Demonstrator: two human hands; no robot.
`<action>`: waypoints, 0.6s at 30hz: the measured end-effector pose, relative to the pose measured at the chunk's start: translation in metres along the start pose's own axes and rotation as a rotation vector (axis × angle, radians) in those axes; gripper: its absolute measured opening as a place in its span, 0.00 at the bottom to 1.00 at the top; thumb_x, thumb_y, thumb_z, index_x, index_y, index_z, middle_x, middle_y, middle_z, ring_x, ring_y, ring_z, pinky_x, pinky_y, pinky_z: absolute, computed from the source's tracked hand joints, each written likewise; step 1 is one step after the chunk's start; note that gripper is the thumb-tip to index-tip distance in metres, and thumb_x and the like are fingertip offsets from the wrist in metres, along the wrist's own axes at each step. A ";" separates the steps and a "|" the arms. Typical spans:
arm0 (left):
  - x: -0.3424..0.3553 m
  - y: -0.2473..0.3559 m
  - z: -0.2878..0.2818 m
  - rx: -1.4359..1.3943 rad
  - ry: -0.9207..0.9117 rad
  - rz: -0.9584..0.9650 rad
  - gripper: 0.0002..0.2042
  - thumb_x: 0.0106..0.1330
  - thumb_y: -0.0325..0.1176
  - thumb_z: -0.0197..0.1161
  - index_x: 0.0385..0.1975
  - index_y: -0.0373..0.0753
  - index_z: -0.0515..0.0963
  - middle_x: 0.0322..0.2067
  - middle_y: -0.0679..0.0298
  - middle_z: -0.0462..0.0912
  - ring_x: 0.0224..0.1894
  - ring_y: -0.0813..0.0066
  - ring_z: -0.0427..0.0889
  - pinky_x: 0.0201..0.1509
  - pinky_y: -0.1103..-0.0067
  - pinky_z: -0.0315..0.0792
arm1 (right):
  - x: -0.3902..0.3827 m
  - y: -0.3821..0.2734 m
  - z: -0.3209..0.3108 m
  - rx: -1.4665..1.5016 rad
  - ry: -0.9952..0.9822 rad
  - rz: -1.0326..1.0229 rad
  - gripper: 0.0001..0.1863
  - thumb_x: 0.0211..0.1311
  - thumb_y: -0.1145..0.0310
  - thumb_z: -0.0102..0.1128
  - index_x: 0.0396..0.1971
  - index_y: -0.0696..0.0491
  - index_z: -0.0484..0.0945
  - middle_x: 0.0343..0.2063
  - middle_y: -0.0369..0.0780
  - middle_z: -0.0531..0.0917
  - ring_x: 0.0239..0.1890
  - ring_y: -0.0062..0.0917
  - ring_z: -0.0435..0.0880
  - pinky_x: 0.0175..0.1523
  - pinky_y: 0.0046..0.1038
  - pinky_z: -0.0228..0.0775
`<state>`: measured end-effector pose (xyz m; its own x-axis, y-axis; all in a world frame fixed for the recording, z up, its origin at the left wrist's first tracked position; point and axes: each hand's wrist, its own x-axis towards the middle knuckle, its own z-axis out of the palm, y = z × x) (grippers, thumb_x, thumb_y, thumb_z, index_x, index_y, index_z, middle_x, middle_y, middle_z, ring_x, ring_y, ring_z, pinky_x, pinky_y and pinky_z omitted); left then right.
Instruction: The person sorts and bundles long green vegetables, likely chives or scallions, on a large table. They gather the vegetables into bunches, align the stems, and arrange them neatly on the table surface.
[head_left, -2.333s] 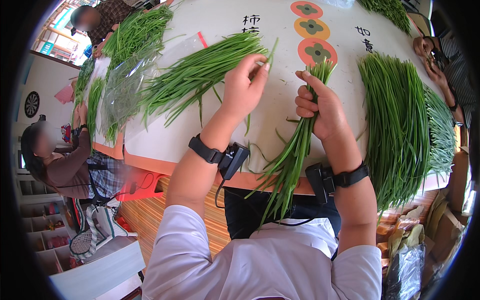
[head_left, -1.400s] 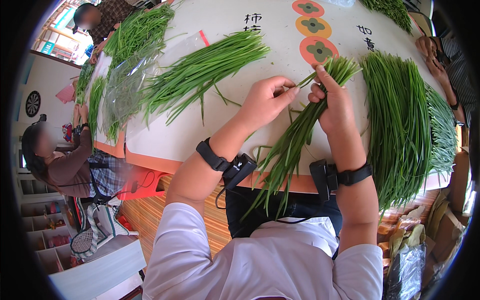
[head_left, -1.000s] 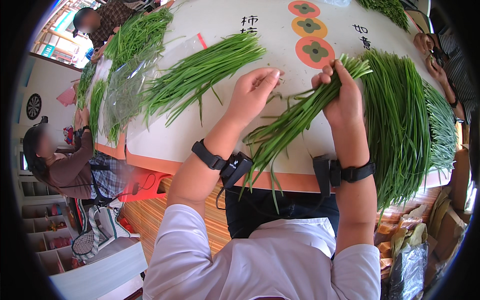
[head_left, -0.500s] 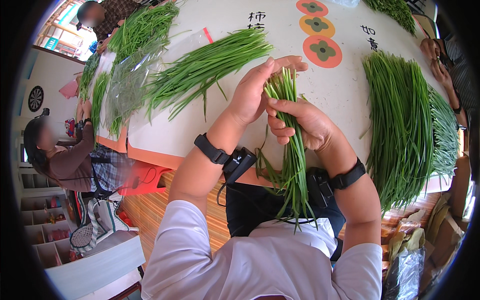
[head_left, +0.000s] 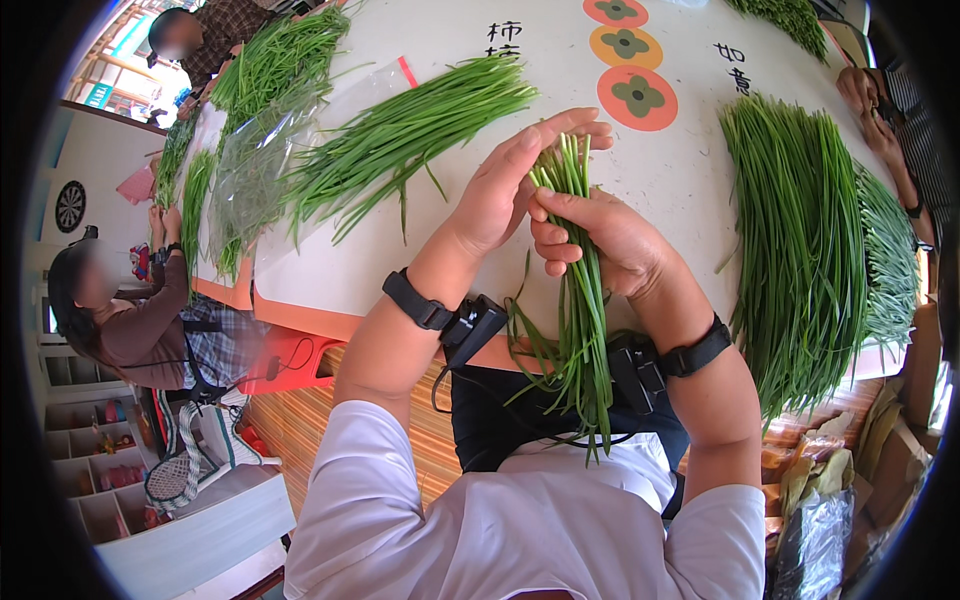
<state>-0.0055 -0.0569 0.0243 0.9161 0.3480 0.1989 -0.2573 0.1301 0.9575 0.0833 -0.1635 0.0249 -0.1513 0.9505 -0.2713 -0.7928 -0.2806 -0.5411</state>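
A bunch of long green leafy stalks (head_left: 590, 330) stands in my right hand (head_left: 600, 240), which is closed round it below its pale cut ends, with the leaves hanging down over the table's near edge. My left hand (head_left: 510, 175) is cupped beside and above those ends, fingers extended and curved over them; whether its palm touches them I cannot tell. On the white table (head_left: 670, 270) lie a loose pile of stalks (head_left: 410, 130) to the left and a thick, neat pile (head_left: 790, 260) to the right.
A clear plastic bag (head_left: 255, 190) with stalks lies at the left. Co-workers sit at the left (head_left: 140, 330), far left (head_left: 210, 50) and right (head_left: 900, 130). A red stool (head_left: 300, 365), shelves with rackets (head_left: 180, 480) and packages (head_left: 820, 510) surround the table.
Since about a second ago the bunch has swung upright toward the middle and down, carried by my right hand. My left hand has moved over its cut ends, fingers extended. The last half second shows little movement.
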 end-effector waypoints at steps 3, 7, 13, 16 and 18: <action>0.001 -0.001 -0.004 0.010 -0.079 0.012 0.33 0.63 0.57 0.34 0.59 0.34 0.57 0.53 0.53 0.68 0.57 0.61 0.65 0.60 0.70 0.55 | -0.001 0.000 0.001 -0.027 0.001 -0.008 0.09 0.62 0.66 0.48 0.28 0.56 0.68 0.17 0.33 0.68 0.16 0.15 0.64 0.25 0.21 0.65; 0.001 0.003 0.004 -0.271 0.090 -0.066 0.31 0.64 0.56 0.36 0.60 0.40 0.54 0.53 0.55 0.67 0.53 0.65 0.68 0.56 0.71 0.60 | -0.001 -0.001 0.005 -0.100 0.096 -0.118 0.10 0.63 0.63 0.47 0.29 0.54 0.68 0.17 0.31 0.66 0.16 0.15 0.62 0.25 0.20 0.62; -0.002 -0.017 0.000 -0.409 -0.072 -0.216 0.32 0.62 0.55 0.47 0.60 0.41 0.53 0.54 0.62 0.64 0.53 0.75 0.65 0.55 0.75 0.61 | 0.001 -0.005 -0.001 -0.224 0.403 -0.615 0.13 0.62 0.62 0.47 0.25 0.55 0.71 0.17 0.33 0.69 0.18 0.18 0.68 0.27 0.20 0.64; -0.006 -0.002 0.016 -0.262 -0.155 -0.309 0.36 0.58 0.50 0.57 0.60 0.36 0.52 0.55 0.61 0.61 0.57 0.72 0.61 0.58 0.75 0.58 | 0.007 -0.006 -0.011 -0.664 0.662 -0.861 0.13 0.61 0.64 0.48 0.26 0.59 0.71 0.20 0.37 0.72 0.22 0.26 0.70 0.31 0.27 0.65; -0.007 -0.005 0.017 -0.160 -0.186 -0.368 0.34 0.55 0.41 0.61 0.58 0.32 0.54 0.51 0.57 0.64 0.54 0.69 0.66 0.55 0.73 0.62 | 0.014 -0.005 -0.018 -0.931 0.769 -0.983 0.12 0.57 0.65 0.50 0.27 0.60 0.71 0.23 0.40 0.73 0.25 0.32 0.71 0.35 0.32 0.65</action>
<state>-0.0052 -0.0761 0.0221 0.9916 0.0803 -0.1013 0.0658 0.3614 0.9301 0.0963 -0.1513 0.0094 0.7477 0.5908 0.3032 0.2819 0.1310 -0.9505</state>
